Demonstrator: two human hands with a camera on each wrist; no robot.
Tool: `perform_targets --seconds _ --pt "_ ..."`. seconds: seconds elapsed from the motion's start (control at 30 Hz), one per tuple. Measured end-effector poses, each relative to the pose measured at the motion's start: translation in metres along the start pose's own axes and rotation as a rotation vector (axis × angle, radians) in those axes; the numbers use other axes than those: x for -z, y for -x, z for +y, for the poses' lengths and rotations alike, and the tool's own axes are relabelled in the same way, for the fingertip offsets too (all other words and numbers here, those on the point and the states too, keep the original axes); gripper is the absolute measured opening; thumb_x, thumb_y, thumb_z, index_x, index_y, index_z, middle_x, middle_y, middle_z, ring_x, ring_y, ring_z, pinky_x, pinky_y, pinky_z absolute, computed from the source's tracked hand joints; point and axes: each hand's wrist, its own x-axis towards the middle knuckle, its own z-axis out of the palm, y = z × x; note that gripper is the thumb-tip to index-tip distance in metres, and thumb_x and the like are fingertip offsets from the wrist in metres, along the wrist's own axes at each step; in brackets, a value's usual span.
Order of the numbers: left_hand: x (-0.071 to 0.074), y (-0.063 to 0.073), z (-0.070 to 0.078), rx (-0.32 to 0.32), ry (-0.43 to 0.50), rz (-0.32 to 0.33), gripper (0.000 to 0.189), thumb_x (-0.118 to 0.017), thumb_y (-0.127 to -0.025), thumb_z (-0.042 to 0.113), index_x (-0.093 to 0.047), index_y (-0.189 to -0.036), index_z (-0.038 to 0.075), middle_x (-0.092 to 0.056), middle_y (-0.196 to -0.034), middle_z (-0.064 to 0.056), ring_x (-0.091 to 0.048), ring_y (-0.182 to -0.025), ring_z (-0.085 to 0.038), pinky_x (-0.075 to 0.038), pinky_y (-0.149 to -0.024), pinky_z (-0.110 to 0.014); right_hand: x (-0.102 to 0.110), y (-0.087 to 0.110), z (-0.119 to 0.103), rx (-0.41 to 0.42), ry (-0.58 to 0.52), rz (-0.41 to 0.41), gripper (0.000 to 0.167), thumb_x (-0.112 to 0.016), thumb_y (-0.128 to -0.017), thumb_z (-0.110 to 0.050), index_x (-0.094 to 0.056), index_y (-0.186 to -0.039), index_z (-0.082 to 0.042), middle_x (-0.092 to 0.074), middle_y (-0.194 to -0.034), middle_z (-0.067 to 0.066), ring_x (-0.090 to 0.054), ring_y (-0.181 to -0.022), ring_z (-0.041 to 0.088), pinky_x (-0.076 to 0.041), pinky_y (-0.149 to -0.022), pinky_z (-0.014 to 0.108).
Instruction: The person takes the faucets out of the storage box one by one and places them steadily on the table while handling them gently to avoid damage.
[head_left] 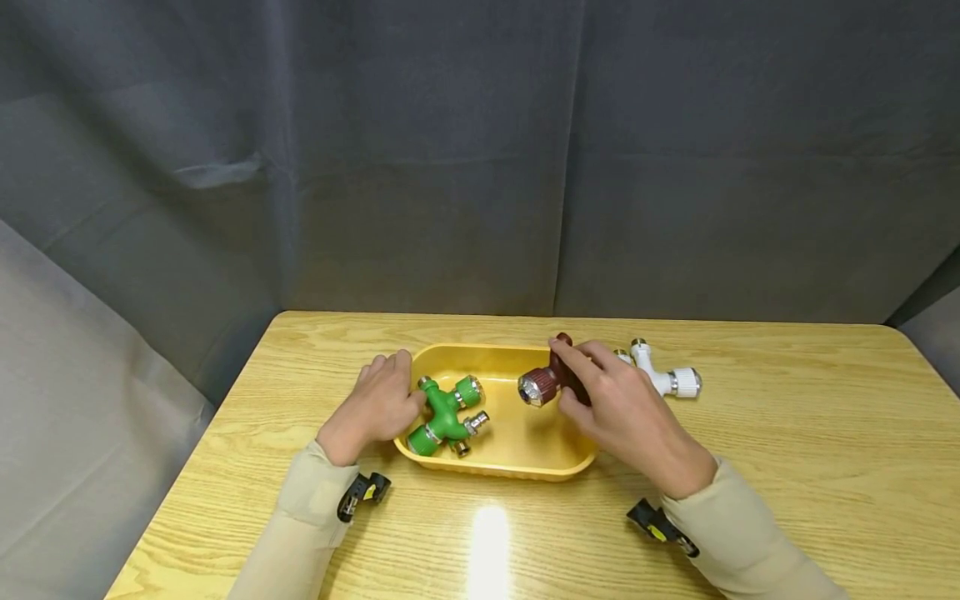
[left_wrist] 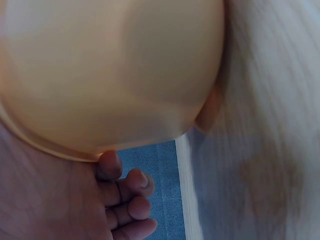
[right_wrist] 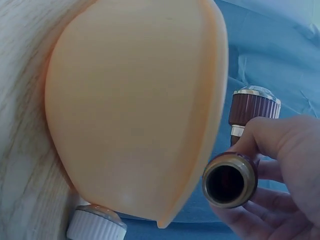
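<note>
1. Our right hand (head_left: 626, 408), right of centre in the head view, grips the maroon fitting (head_left: 551, 379) between thumb and fingers.
2. The maroon fitting lies to the left of that palm, its ribbed knob pointing left and slightly down in the head view. Another branch stands up past the fingertips; in the right wrist view a hollow threaded end faces the camera, lower right.
3. We have it raised over the right part of the yellow tray (head_left: 517, 471), so the tray's floor appears beneath and to the left of the fingers. The right hand is the nearer one to it.
4. Our left hand (head_left: 382, 400) holds the tray's left end, thumb over the rim and fingers bent outside; how firmly, we cannot tell.
5. Just beside that thumb, the green fitting (head_left: 445, 415) rests in the tray's left half, its branches splayed. The tray's long axis runs left to right between our hands.
6. Beyond the right hand, the white fitting (head_left: 660, 381) lies outside the tray on the wooden table (head_left: 787, 458), partly hidden.
7. Dark cloth (head_left: 435, 167) fills the upper frame.
</note>
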Motion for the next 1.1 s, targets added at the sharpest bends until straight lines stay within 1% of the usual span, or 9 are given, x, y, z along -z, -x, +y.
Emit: perform_targets --seconds 0.37,0.67,0.9,1.1 --pt "0.0 0.002 -0.002 0.003 -0.003 0.005 0.023 -0.048 -0.097 0.029 -0.043 -0.104 0.008 -0.047 -0.089 -0.008 -0.04 -0.087 -0.026 -0.029 -0.078 -0.035 0.007 0.001 0.0 0.003 0.007 0.023 0.055 -0.069 -0.081 -0.005 -0.064 -0.136 -0.001 -0.071 -0.107 0.017 -0.071 -0.08 0.026 -0.061 -0.065 0.038" --pt "0.002 0.003 -0.002 0.005 -0.002 0.01 0.024 -0.048 -0.097 0.029 -0.044 -0.104 0.007 -0.047 -0.089 -0.008 -0.04 -0.087 -0.026 -0.029 -0.078 -0.034 0.01 0.002 0.004 0.001 0.013 0.021 0.054 -0.071 -0.081 -0.004 -0.064 -0.135 0.0 -0.071 -0.105 0.017 -0.069 -0.078 0.024 -0.059 -0.062 0.035" --pt "0.003 0.004 -0.002 0.004 0.001 0.008 0.023 -0.047 -0.097 0.029 -0.044 -0.104 0.007 -0.046 -0.089 -0.007 -0.04 -0.086 -0.026 -0.028 -0.077 -0.034 0.012 0.003 0.008 0.014 0.015 0.027 0.054 -0.07 -0.08 -0.003 -0.065 -0.134 0.001 -0.071 -0.104 0.018 -0.071 -0.079 0.026 -0.061 -0.064 0.037" --pt "0.003 0.004 -0.002 -0.004 0.008 0.006 0.023 -0.047 -0.097 0.029 -0.045 -0.104 0.007 -0.046 -0.089 -0.007 -0.039 -0.087 -0.026 -0.028 -0.078 -0.035 0.02 0.003 0.013 0.019 0.042 0.039 0.054 -0.071 -0.08 -0.003 -0.065 -0.134 0.001 -0.07 -0.105 0.019 -0.07 -0.078 0.027 -0.06 -0.062 0.038"
